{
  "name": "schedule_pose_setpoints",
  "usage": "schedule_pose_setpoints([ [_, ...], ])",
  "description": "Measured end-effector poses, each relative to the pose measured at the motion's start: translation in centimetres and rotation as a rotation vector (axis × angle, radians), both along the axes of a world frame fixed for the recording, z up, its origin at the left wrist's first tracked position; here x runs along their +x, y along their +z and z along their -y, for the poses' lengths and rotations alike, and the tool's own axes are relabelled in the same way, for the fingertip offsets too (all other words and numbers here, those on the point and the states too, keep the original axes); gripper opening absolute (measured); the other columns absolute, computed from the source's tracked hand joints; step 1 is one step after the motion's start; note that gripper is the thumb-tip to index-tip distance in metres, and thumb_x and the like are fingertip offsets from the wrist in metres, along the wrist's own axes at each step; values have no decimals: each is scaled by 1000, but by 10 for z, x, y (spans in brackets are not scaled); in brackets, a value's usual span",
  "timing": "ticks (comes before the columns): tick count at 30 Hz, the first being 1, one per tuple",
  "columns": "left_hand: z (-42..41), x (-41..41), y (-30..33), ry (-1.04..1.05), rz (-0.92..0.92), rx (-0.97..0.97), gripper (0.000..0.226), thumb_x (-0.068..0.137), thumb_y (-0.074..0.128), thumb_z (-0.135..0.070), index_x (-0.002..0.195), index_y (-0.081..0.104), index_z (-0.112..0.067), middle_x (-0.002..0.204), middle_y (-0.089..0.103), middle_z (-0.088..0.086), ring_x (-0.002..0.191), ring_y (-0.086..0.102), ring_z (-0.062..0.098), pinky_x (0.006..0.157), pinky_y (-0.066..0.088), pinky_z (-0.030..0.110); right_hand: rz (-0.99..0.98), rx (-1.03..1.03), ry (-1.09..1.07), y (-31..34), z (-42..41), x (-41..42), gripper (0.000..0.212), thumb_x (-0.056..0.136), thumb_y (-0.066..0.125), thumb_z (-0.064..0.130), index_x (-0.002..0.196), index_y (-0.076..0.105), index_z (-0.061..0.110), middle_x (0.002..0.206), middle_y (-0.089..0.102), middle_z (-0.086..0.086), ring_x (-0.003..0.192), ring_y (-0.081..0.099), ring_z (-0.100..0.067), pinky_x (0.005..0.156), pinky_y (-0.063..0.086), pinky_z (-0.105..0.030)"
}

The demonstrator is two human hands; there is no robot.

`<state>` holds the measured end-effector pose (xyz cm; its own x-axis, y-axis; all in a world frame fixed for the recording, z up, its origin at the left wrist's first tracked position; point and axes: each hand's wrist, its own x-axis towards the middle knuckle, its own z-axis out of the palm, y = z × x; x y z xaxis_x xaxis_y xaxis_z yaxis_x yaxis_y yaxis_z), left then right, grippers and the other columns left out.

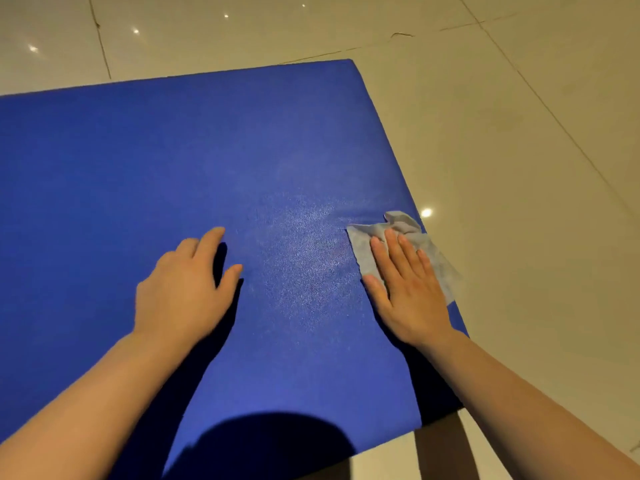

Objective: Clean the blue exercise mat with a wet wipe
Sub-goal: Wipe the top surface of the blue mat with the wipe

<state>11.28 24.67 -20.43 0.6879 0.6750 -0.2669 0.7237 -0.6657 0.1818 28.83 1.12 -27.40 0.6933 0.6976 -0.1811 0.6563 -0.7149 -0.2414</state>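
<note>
The blue exercise mat (138, 174) lies flat on the tiled floor (519, 133). The right hand (407, 289) presses a crumpled wet wipe (367, 247) at the mat's right edge, grip apart, fingers straight. The left hand (180, 292) rests on the mat, grip apart, holding nothing. A damp sheen shows between the hands.

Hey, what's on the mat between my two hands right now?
Only bare blue mat, with a shiny patch, lies between the left hand and the right hand, which presses the wipe. Head view.
</note>
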Motion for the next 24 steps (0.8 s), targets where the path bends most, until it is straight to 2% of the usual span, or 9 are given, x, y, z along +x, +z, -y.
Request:
schedule_pose_setpoints([
  [2,-12,11,-13,1,53,35,64,96,41,-52,153,28,-26,150,39,6,136,35,30,94,39,50,-1,3,-63,0,-19,9,71,92,3,61,155,1,27,161,-8,9,147,-15,-4,117,-17,-27],
  [3,-18,13,-23,-13,-8,44,65,96,34,-55,154,21,-29,157,27,6,144,22,28,108,27,55,-2,-5,-85,-1,-29,13,74,90,1,62,155,-1,26,161,-11,8,147,-16,-6,117,-18,-27],
  [5,-29,20,-44,65,-129,35,69,93,13,-62,155,0,-35,164,-1,1,150,-4,24,117,3,58,8,-21,-93,-2,-50,25,76,88,-3,62,154,-7,25,160,-17,8,147,-19,-9,115,-22,-26],
  [6,-33,23,-54,120,-111,38,69,91,6,-63,154,-4,-36,164,-8,-1,150,-10,23,116,-2,59,7,-24,-70,-2,-61,33,76,87,-5,62,153,-9,25,161,-18,7,147,-20,-9,114,-23,-26],
  [9,-35,26,-70,176,69,101,62,99,11,-60,154,13,-32,163,8,4,150,3,26,113,1,64,27,-12,23,-1,-91,57,75,85,-5,64,151,-12,27,158,-19,10,144,-23,-5,115,-21,-27],
  [12,-37,24,-78,159,75,128,65,95,22,-58,152,24,-28,161,22,7,149,14,28,111,8,67,21,-12,71,1,-120,78,79,85,-2,67,152,-11,27,154,-21,13,142,-25,-2,115,-20,-27],
  [16,-39,22,-83,181,122,195,64,92,29,-55,149,35,-27,158,30,8,146,21,28,110,13,66,39,-25,10,1,-164,118,83,90,12,72,156,-4,23,163,-12,5,149,-15,-10,119,-13,-32],
  [20,-41,22,-91,173,166,258,63,96,27,-58,146,41,-20,154,35,12,142,26,36,109,15,67,-13,-6,-195,2,-215,168,81,98,27,62,157,1,14,164,-6,-8,151,-8,-21,122,-4,-39],
  [24,-42,25,-91,146,195,388,57,95,35,-48,144,46,-21,152,38,13,138,39,36,109,16,66,125,10,-76,1,-265,159,60,105,25,37,156,10,11,164,3,-12,151,1,-26,120,1,-42],
])
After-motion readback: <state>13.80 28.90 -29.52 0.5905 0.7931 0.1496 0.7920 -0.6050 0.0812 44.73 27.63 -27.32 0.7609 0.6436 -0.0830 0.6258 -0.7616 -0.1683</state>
